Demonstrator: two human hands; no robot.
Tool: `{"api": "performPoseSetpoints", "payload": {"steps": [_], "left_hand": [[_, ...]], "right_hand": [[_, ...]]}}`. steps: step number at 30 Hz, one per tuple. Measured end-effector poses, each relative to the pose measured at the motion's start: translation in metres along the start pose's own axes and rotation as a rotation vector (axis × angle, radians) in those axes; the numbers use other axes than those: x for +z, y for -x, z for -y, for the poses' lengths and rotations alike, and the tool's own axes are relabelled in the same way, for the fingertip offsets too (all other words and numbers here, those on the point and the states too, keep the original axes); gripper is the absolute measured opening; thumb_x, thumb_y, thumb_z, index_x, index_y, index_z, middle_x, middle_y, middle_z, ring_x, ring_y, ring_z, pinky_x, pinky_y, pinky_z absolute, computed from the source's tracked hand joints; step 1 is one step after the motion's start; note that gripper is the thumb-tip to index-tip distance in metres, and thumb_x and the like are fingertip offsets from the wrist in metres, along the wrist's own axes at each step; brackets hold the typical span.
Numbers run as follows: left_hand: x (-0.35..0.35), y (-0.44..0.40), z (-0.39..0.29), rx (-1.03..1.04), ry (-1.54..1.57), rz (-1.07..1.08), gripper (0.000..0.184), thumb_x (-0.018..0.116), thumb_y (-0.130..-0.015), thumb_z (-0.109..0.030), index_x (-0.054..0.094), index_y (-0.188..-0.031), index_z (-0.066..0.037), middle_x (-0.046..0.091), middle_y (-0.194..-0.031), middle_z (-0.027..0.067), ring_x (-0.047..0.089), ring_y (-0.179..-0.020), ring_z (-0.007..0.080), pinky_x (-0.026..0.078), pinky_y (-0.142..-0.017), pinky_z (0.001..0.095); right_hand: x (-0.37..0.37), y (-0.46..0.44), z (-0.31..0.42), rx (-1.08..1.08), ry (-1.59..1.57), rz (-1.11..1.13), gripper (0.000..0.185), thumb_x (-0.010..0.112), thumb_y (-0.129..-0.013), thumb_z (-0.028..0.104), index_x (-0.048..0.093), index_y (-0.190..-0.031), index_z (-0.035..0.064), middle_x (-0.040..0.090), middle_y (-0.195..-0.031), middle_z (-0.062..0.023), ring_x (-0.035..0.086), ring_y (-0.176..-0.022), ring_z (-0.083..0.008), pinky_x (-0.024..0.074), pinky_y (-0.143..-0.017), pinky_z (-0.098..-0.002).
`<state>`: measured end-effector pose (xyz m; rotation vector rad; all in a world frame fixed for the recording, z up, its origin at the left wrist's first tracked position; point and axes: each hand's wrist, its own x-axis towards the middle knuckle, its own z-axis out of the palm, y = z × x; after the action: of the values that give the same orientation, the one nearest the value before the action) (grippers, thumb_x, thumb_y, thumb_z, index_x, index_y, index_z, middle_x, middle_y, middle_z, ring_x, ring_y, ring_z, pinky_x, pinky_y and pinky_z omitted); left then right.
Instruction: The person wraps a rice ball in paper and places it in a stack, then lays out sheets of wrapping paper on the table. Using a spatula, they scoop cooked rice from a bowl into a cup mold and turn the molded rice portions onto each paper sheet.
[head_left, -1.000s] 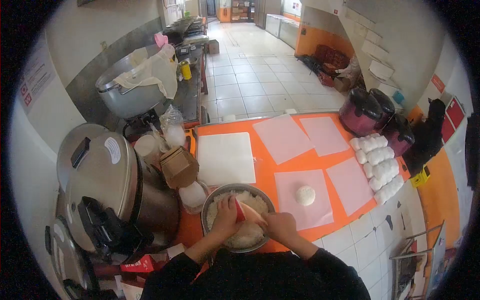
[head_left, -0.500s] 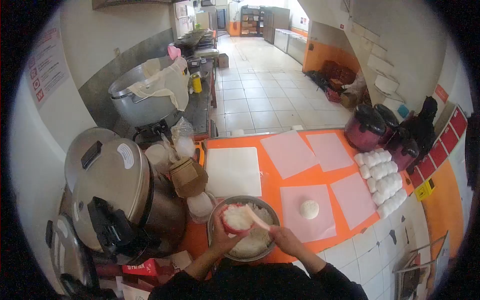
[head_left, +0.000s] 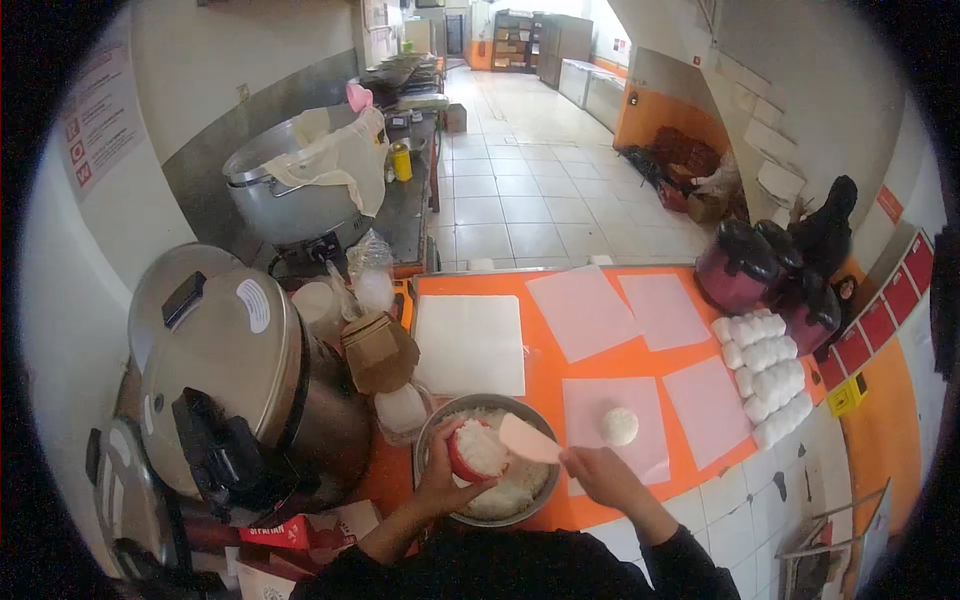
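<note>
My left hand (head_left: 442,482) is wrapped round a small red cup (head_left: 462,465) heaped with white rice (head_left: 484,449). The cup is tilted over a metal bowl (head_left: 549,428) of rice. My right hand (head_left: 603,476) grips the handle of a pale pink rice paddle (head_left: 527,440), its flat blade just right of the cup, over the bowl. A round mound of rice (head_left: 620,426) sits on a pink paper sheet (head_left: 600,395) to the right of the bowl.
More pink sheets (head_left: 582,312) lie on the orange table (head_left: 545,385), beside a stack of white paper (head_left: 468,345). White wrapped rolls (head_left: 770,375) and dark red pots (head_left: 738,265) stand right. Left are a large rice cooker (head_left: 240,390) and a brown box (head_left: 378,352).
The paddle has moved from the top of the cup to its right, its flat blade now turned into view. My right hand has shifted slightly right; the cup is tilted more.
</note>
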<state>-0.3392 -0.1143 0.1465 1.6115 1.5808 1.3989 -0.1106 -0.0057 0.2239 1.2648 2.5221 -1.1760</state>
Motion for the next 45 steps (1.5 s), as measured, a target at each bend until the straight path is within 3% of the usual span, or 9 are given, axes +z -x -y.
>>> {"api": "performPoseSetpoints", "payload": {"steps": [11,18,20,27,32,36,38,43,45], "left_hand": [[0.008,-0.006,-0.02,0.112,-0.29,0.094,0.091,0.077,-0.063,-0.024,0.017,-0.126,0.004,0.03,-0.118,0.0242,0.035,-0.11,0.04,0.031,-0.096,0.045],[0.02,0.007,-0.002,0.137,-0.499,0.027,0.092,0.077,-0.062,-0.024,0.018,-0.127,0.004,0.029,-0.121,0.0268,0.033,-0.11,0.0418,0.029,-0.096,0.0475],[0.022,0.014,-0.005,0.097,-0.435,-0.003,0.091,0.078,-0.062,-0.025,0.02,-0.126,0.004,0.03,-0.121,0.0254,0.034,-0.111,0.04,0.029,-0.096,0.0468],[-0.018,0.015,-0.005,-0.16,-0.084,0.032,0.088,0.08,-0.061,-0.027,0.023,-0.123,0.0,0.036,-0.12,0.017,0.041,-0.112,0.027,0.034,-0.096,0.0391],[0.0,-0.009,-0.017,-0.022,0.261,-0.093,0.091,0.081,-0.06,-0.029,0.022,-0.124,-0.002,0.035,-0.124,0.0179,0.039,-0.116,0.0281,0.033,-0.098,0.0387],[0.008,-0.03,-0.026,0.141,-0.001,-0.067,0.097,0.082,-0.056,-0.034,0.025,-0.127,-0.002,0.034,-0.129,0.0192,0.037,-0.119,0.0299,0.031,-0.099,0.0409],[0.009,-0.026,-0.024,0.101,-0.162,-0.069,0.1,0.083,-0.053,-0.035,0.026,-0.128,-0.001,0.034,-0.129,0.0198,0.036,-0.12,0.0313,0.029,-0.1,0.0416],[-0.015,-0.016,-0.025,0.023,-0.409,0.055,0.092,0.08,-0.055,-0.037,0.033,-0.127,-0.003,0.037,-0.129,0.018,0.035,-0.121,0.0344,0.027,-0.101,0.0435],[-0.034,-0.012,-0.041,-0.148,-0.352,0.115,0.068,0.074,-0.064,-0.032,0.044,-0.119,-0.006,0.043,-0.123,0.0158,0.036,-0.12,0.0327,0.027,-0.101,0.0429]], "right_hand": [[0.044,-0.006,0.01,-0.281,0.021,0.073,0.051,0.027,-0.093,0.04,0.056,-0.087,-0.002,0.056,-0.079,-0.0287,0.054,-0.08,-0.0447,0.0422,-0.072,-0.0488],[0.091,-0.037,-0.002,-0.034,-0.347,0.11,0.053,0.027,-0.093,0.038,0.056,-0.083,-0.0046,0.058,-0.079,-0.0267,0.056,-0.079,-0.0424,0.043,-0.07,-0.0459],[0.096,-0.043,-0.002,-0.095,-0.239,-0.19,0.051,0.03,-0.093,0.038,0.058,-0.082,-0.0024,0.06,-0.078,-0.0243,0.058,-0.075,-0.0404,0.043,-0.069,-0.046],[0.048,-0.039,0.001,0.064,0.434,-0.048,0.045,0.037,-0.089,0.042,0.061,-0.09,0.0045,0.06,-0.084,-0.0213,0.059,-0.078,-0.0307,0.0442,-0.068,-0.0413],[0.069,-0.079,-0.003,-0.144,-1.339,-0.062,0.043,0.042,-0.088,0.042,0.05,-0.113,0.0089,0.051,-0.113,-0.0086,0.05,-0.1,-0.0195,0.0392,-0.086,-0.0349],[0.065,-0.06,0.034,-0.48,-1.457,0.137,0.051,0.034,-0.09,0.048,0.042,-0.123,0.0106,0.043,-0.127,-0.0072,0.045,-0.113,-0.0268,0.0435,-0.084,-0.0448],[0.076,-0.075,0.022,-0.132,-2.006,0.435,0.053,0.031,-0.091,0.048,0.036,-0.128,0.011,0.041,-0.129,-0.01,0.042,-0.116,-0.0288,0.0416,-0.091,-0.0443],[0.067,-0.073,0.019,0.071,-1.863,0.307,0.05,0.034,-0.091,0.045,0.038,-0.126,0.0108,0.043,-0.126,-0.0088,0.044,-0.114,-0.0284,0.0419,-0.09,-0.0473],[0.067,-0.073,0.014,0.312,-1.76,0.498,0.043,0.037,-0.091,0.039,0.041,-0.124,0.0122,0.044,-0.126,-0.01,0.043,-0.115,-0.0279,0.0389,-0.09,-0.0503]]}}
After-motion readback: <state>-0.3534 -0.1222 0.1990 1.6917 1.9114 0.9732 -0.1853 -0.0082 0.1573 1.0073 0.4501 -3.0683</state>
